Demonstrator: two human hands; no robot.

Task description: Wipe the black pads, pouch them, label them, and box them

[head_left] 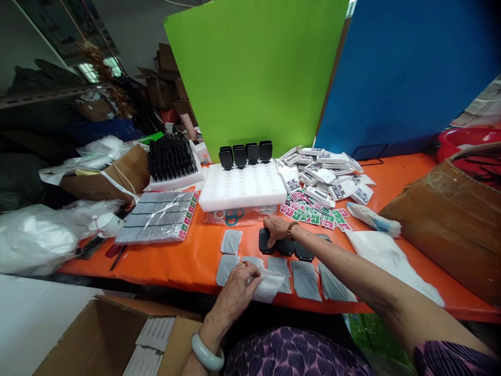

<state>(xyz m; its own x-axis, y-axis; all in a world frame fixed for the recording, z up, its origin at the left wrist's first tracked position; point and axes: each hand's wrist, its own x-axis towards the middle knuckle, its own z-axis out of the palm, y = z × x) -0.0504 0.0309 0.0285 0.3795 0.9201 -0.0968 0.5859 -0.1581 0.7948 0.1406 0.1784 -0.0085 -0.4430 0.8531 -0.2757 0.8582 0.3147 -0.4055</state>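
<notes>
While the right arm (352,267) stretches in from lower right, head view shows the right hand (278,228) bent over the leftmost black case (263,242), thumb touching, grip unclear. Left hand (237,290), low, pinches a white bag (269,284). On orange table (172,267): four black cases, one partly arm-hidden; six grey pouches (306,282).

We face a green panel (258,73) at twelve o'clock and a blue panel (407,68) at two. At eleven we see a dim grey wall (131,26), at ten a bright window (113,66). Our orange-covered table (199,256) runs from eight to four.
</notes>
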